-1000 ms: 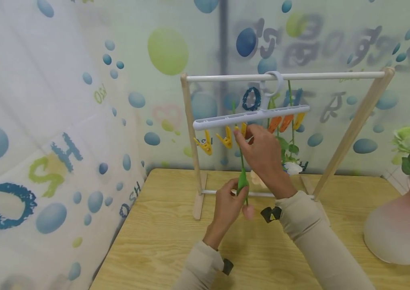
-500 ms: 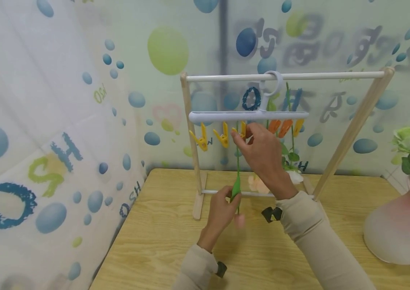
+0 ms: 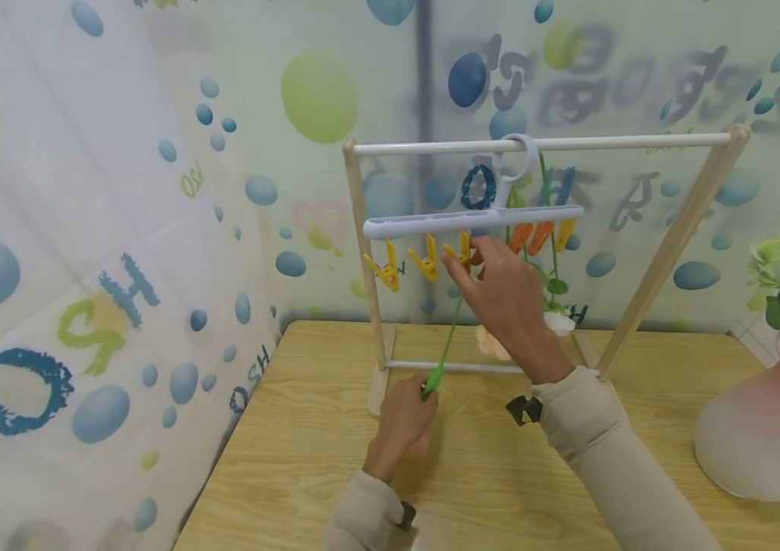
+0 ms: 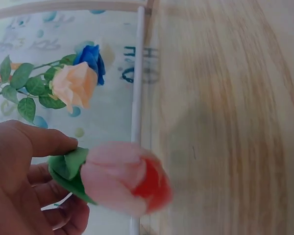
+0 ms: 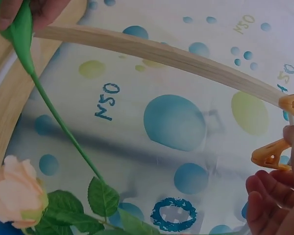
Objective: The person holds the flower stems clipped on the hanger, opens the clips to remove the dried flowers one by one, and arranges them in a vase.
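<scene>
1. My left hand point(image 3: 399, 413) pinches the pink tulip point(image 4: 117, 178) below the white hanger point(image 3: 424, 225).
2. My right hand point(image 3: 508, 295) pinches a yellow clothespin point(image 3: 460, 252) under the hanger.
3. I should align the stem point(image 5: 66, 127) with the clothespin, without tugging the hanger.

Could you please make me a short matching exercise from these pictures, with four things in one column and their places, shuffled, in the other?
Things:
1. Pink-and-red flower
2. White hanger
3. Vase
4. Blue flower

Places:
A. On the table, at the right of the head view
B. Beside the peach flower in the left wrist view
C. Held at its green base by the left hand
D. Hooked over the rack's top bar

Right pairs: 1-C, 2-D, 3-A, 4-B
</scene>
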`<control>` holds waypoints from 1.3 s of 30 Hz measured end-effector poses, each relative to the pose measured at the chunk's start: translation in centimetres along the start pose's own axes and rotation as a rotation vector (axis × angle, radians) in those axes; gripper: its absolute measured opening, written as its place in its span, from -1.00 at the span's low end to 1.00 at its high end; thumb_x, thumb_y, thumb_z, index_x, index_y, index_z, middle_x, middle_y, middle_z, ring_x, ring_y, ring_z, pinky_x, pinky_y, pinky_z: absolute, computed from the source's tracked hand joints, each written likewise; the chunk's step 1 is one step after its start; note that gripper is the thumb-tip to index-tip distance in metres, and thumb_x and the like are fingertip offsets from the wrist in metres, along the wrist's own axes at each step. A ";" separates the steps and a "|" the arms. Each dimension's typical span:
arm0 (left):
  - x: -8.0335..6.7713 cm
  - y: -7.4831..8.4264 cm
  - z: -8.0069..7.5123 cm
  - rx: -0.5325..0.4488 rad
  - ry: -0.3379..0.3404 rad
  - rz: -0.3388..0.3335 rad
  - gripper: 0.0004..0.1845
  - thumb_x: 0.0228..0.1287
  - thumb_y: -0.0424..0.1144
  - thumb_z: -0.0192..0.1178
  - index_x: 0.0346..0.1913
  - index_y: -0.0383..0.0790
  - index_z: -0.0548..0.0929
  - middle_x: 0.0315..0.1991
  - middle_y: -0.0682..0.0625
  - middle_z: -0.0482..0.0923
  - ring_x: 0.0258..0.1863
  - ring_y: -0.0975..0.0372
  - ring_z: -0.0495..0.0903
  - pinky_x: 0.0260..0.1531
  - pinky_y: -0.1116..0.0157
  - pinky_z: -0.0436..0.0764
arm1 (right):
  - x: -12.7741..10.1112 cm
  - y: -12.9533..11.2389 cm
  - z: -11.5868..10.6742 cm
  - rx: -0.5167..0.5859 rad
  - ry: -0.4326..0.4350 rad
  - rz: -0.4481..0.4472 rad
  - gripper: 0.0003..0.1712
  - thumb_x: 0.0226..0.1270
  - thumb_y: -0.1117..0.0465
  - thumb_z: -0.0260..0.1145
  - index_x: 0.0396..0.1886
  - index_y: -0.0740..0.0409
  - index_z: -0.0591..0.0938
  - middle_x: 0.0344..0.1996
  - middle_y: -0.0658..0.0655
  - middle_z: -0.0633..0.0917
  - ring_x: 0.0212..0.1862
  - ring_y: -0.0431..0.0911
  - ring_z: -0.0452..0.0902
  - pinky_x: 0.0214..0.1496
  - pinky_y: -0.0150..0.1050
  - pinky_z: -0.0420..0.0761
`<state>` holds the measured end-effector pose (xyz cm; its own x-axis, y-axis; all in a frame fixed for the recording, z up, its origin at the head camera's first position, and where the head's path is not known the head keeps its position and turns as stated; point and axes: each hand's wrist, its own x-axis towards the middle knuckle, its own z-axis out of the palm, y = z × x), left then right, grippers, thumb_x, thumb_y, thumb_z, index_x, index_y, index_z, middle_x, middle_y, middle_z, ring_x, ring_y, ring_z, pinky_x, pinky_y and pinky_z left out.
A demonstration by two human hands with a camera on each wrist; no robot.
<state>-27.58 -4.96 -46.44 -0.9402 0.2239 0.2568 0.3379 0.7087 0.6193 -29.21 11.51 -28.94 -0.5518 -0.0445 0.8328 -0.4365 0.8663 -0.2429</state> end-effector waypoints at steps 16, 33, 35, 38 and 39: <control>0.0 -0.9 -0.9 0.546 0.160 0.010 -0.94 0.12 -0.37 0.40 -0.35 -0.23 0.72 -0.45 -0.06 0.68 -0.43 0.10 0.54 -0.42 0.20 0.49 | -5.6 1.9 0.1 -0.083 -0.286 -0.067 -0.73 0.37 0.03 0.33 -0.30 0.17 0.70 -0.47 0.09 0.72 -0.63 -0.12 0.52 -0.72 -0.30 0.34; -0.5 0.7 -1.9 0.549 0.253 0.112 -0.76 0.07 -0.46 0.39 -0.25 -0.05 0.81 -0.25 -0.04 0.65 -0.14 0.05 0.51 -0.18 0.20 0.39 | -11.5 2.0 2.5 -0.171 -0.795 -0.150 -0.68 0.25 0.05 0.45 -0.07 0.09 0.70 -0.28 0.07 0.65 -0.43 -0.14 0.56 -0.51 -0.25 0.55; -0.5 1.0 -1.8 0.552 0.265 0.152 -0.76 0.05 -0.44 0.41 -0.26 -0.04 0.80 -0.25 -0.01 0.62 -0.10 0.06 0.50 -0.12 0.18 0.39 | -11.8 2.0 2.5 -0.146 -0.815 -0.145 -0.71 0.25 0.06 0.45 -0.11 0.09 0.72 -0.29 0.07 0.66 -0.43 -0.15 0.56 -0.50 -0.27 0.54; -0.4 1.4 -1.7 0.554 0.318 0.228 -0.75 -0.02 -0.45 0.45 -0.28 -0.05 0.79 -0.26 0.01 0.61 -0.09 0.07 0.50 -0.09 0.18 0.41 | -12.3 2.1 2.6 -0.102 -0.831 -0.121 -0.79 0.26 0.10 0.44 -0.18 0.10 0.73 -0.35 0.06 0.66 -0.49 -0.19 0.51 -0.53 -0.31 0.49; -0.4 1.5 -1.7 0.548 0.342 0.256 -0.74 -0.05 -0.46 0.46 -0.29 -0.05 0.79 -0.26 0.01 0.61 -0.08 0.07 0.51 -0.09 0.18 0.42 | -12.4 2.1 2.6 -0.093 -0.831 -0.113 -0.82 0.27 0.12 0.43 -0.21 0.10 0.73 -0.38 0.05 0.65 -0.51 -0.20 0.48 -0.54 -0.33 0.46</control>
<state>-26.62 -5.10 -44.38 -0.7372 0.2691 0.6198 0.3917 0.9176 0.0675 -25.14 12.63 -41.02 -0.8678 -0.4533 0.2037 -0.4801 0.8705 -0.1083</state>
